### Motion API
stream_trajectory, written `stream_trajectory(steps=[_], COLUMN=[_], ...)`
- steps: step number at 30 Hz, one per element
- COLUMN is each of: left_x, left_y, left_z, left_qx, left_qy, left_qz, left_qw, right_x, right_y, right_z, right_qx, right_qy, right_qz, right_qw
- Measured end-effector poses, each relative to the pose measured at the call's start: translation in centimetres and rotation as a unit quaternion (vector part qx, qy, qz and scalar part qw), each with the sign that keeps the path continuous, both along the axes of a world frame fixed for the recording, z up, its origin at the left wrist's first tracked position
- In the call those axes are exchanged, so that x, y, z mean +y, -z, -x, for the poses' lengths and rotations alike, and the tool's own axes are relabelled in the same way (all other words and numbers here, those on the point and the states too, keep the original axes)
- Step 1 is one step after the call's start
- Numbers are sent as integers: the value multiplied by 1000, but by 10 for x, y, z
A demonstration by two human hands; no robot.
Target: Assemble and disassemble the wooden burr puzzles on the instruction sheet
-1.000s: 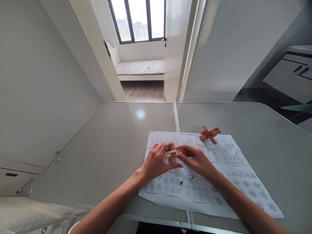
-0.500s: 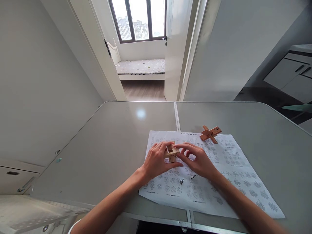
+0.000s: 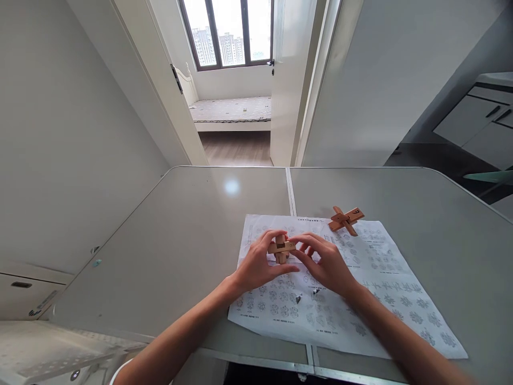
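Note:
A small wooden interlocking puzzle of crossed light-wood bars is held between both hands, just above a printed instruction sheet. My left hand grips it from the left with thumb and fingers curled round the bars. From the right, my right hand pinches the horizontal bar with its fingertips. A second wooden cross piece, darker and marked with black writing, lies on the sheet's far edge, apart from both hands.
The sheet lies on a grey folding table with a centre seam. Two small dark bits rest on the paper near my wrists. An open doorway to a bedroom is beyond the table; cabinets stand at the right.
The puzzle has been lifted slightly and turned in my fingers, so an upright bar now shows. Both hands have shifted a little away from me with it. The darker cross piece has not moved.

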State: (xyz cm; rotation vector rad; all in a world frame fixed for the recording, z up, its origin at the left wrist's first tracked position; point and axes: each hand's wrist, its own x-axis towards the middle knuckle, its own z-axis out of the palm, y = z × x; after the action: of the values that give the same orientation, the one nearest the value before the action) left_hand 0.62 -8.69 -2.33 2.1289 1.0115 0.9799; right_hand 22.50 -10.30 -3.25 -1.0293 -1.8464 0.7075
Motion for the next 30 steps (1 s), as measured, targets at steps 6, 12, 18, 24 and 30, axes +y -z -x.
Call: stream_trajectory(steps=[6,12,18,24,30], left_x=[1,3,3,2,0], left_y=[-2,3,0,-4,3], left_z=[2,3,5,3,-2], left_qx=[-102,-126,-52,-86,-138], left_qy=[61,95,64,60,41], left_qz=[129,149,59,86,120], left_qw=[984,976,995,991,982], right_x=[1,0,-2,-2,-3], right_y=[0,-2,5,8,11], right_z=[-2,-2,-2,-3,-1], right_qx=[4,-3,-33,-49,-48], right_qy=[20,31,32,26,28], right_qz=[-7,-19,-67,-121,-110], right_qw=[1000,999,997,991,992])
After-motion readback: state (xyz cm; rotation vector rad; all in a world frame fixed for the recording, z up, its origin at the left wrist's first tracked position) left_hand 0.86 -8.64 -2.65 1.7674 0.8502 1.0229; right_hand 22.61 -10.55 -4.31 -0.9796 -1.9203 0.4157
